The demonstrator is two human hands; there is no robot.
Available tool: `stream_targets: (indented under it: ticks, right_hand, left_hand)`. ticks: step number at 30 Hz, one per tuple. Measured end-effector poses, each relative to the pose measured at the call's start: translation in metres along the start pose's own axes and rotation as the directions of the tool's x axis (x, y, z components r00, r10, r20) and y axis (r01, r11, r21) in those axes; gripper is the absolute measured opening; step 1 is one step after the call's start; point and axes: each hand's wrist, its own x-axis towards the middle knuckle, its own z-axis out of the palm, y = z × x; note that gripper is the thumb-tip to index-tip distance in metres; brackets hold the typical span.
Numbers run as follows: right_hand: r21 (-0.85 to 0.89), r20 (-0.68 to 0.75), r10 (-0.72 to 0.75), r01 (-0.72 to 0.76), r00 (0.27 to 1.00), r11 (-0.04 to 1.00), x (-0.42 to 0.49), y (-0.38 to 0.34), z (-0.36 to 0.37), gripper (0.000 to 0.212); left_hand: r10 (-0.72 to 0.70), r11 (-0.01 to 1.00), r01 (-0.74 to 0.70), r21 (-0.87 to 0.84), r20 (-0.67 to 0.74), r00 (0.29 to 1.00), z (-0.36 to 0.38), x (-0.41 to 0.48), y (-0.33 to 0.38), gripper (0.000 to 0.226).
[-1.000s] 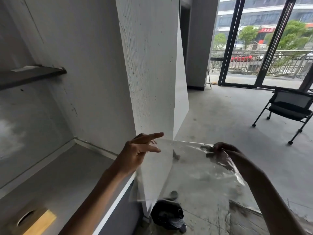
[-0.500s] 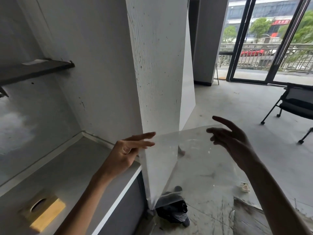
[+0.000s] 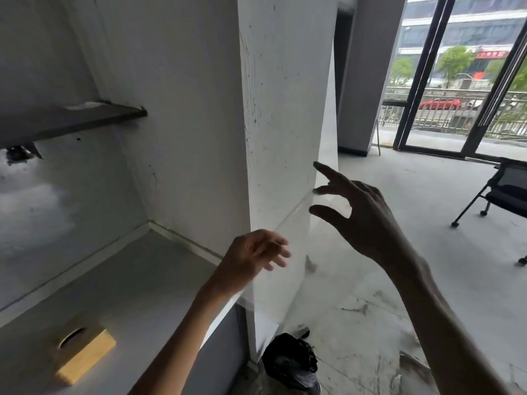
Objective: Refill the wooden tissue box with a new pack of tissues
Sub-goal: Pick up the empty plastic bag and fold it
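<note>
Clear plastic wrap (image 3: 308,252) between left hand (image 3: 251,258) and right hand (image 3: 362,218)

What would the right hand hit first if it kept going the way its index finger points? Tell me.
Probably the white pillar. The right hand points up and left toward its edge, with the clear plastic sheet just below the fingers; depth is unclear.

left hand (image 3: 252,256): bare, no glove, no ring to be seen, fingers slim
left forearm (image 3: 182,334): bare from the wrist down to the frame's lower edge, no sleeve, no watch or band
right hand (image 3: 362,218): bare, no glove, no ring to be seen, knuckles and tendons stand out on its back
right forearm (image 3: 439,320): bare to the frame's lower edge, no sleeve, no watch or band
clothing: none in view on either arm
</note>
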Motion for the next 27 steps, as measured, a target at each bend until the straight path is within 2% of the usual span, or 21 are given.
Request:
stream_targets:
  ticks: [1, 2, 3, 4, 5, 6, 7, 8, 10, 11, 13, 16, 18, 24, 27]
  right_hand:
    - [-0.061, -0.124, 0.041, -0.048, 0.991, 0.997, -0.004, 0.004, 0.0, 0.072]
    - [-0.022, -0.204, 0.128, -0.135, 0.971, 0.991, -0.012, 0.007, 0.0, 0.077]
    - [0.086, -0.218, 0.253, -0.24, 0.943, 0.967, -0.021, 0.013, 0.003, 0.082]
    - [0.235, -0.148, 0.387, -0.348, 0.91, 0.908, -0.03, 0.019, 0.008, 0.088]
    - [0.39, 0.001, 0.485, -0.446, 0.875, 0.805, -0.039, 0.023, 0.016, 0.095]
    - [0.528, 0.187, 0.509, -0.523, 0.84, 0.669, -0.047, 0.026, 0.025, 0.101]
    - [0.625, 0.349, 0.469, -0.575, 0.811, 0.528, -0.055, 0.029, 0.035, 0.104]
    - [0.667, 0.455, 0.424, -0.615, 0.783, 0.419, -0.061, 0.032, 0.045, 0.098]
    - [0.682, 0.522, 0.406, -0.653, 0.75, 0.331, -0.07, 0.035, 0.061, 0.058]
    - [0.68, 0.51, 0.424, -0.652, 0.749, 0.336, -0.071, 0.037, 0.065, 0.04]
    - [0.677, 0.49, 0.448, -0.65, 0.748, 0.345, -0.072, 0.043, 0.067, 0.027]
    - [0.653, 0.533, 0.444, -0.684, 0.72, 0.325, -0.072, 0.05, 0.063, 0.025]
    - [0.624, 0.573, 0.43, -0.712, 0.698, 0.322, -0.074, 0.053, 0.06, 0.027]
    - [0.572, 0.629, 0.35, -0.719, 0.694, 0.396, -0.078, 0.06, 0.045, 0.03]
    - [0.603, 0.612, 0.337, -0.697, 0.716, 0.388, -0.077, 0.061, 0.043, 0.034]
  left_hand:
    - [-0.011, 0.997, 0.004, -0.081, -0.08, 0.997, -0.001, -0.001, -0.004, 0.009]
    - [-0.033, 0.986, 0.006, -0.169, -0.153, 0.988, -0.002, -0.002, -0.007, 0.01]
    - [-0.065, 0.969, 0.01, -0.248, -0.213, 0.975, -0.003, -0.003, -0.011, 0.011]
    - [-0.096, 0.952, 0.014, -0.305, -0.256, 0.962, -0.005, -0.004, -0.013, 0.013]
    - [-0.122, 0.939, 0.02, -0.344, -0.277, 0.953, -0.007, -0.004, -0.017, 0.014]
    - [-0.139, 0.927, 0.024, -0.375, -0.283, 0.949, -0.009, -0.005, -0.02, 0.015]
    - [-0.152, 0.914, 0.025, -0.406, -0.284, 0.947, -0.011, -0.005, -0.022, 0.017]
    - [-0.168, 0.901, 0.03, -0.432, -0.285, 0.944, -0.013, -0.006, -0.024, 0.018]
    - [-0.202, 0.884, 0.055, -0.464, -0.274, 0.94, -0.016, -0.007, -0.026, 0.019]
    - [-0.22, 0.879, 0.078, -0.471, -0.255, 0.942, -0.017, -0.007, -0.027, 0.019]
    - [-0.26, 0.864, 0.145, -0.482, -0.18, 0.949, -0.018, -0.009, -0.03, 0.021]
    - [-0.317, 0.847, 0.248, -0.469, -0.073, 0.945, -0.022, -0.013, -0.035, 0.023]
    - [-0.343, 0.867, 0.281, -0.412, -0.084, 0.936, -0.023, -0.015, -0.039, 0.023]
    - [-0.304, 0.911, 0.266, -0.315, -0.08, 0.949, -0.017, -0.018, -0.037, 0.02]
    - [-0.279, 0.929, 0.246, -0.278, -0.087, 0.956, -0.014, -0.016, -0.034, 0.017]
